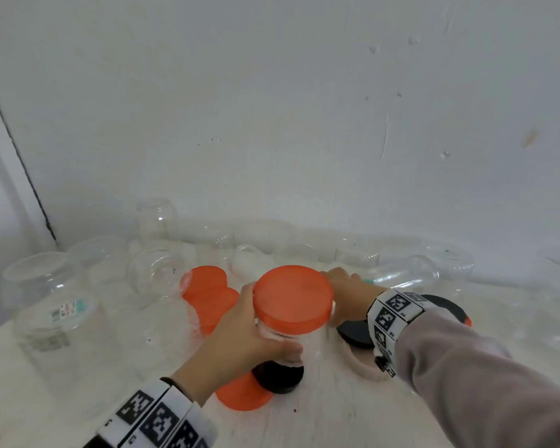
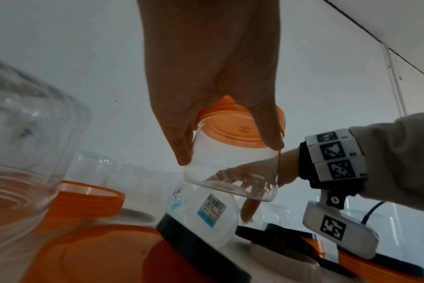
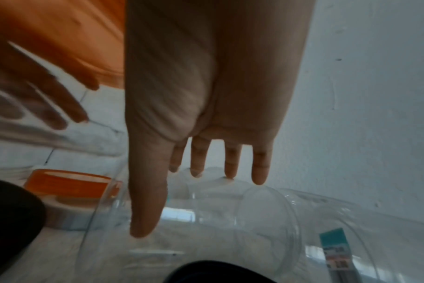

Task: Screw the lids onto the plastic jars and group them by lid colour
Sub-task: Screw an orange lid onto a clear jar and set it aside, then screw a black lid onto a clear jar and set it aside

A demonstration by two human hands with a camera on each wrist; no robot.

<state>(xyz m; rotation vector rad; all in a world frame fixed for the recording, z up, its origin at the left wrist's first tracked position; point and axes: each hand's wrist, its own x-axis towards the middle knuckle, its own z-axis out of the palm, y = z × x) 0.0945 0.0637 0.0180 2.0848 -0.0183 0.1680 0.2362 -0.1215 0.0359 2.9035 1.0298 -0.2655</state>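
Clear lidless jars stand at my left on the table. My left hand grips the orange-lidded jar at centre, fingers curled round its clear wall, lifted above a black lid and an orange lid. My right hand, fingers straight and spread, holds nothing beside it.

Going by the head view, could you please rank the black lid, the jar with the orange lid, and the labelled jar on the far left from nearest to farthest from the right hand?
From the right hand:
1. Jar with the orange lid, just left of it, held by the left hand.
2. Black lid, under the wrist; nearly as close.
3. Labelled jar, far left.
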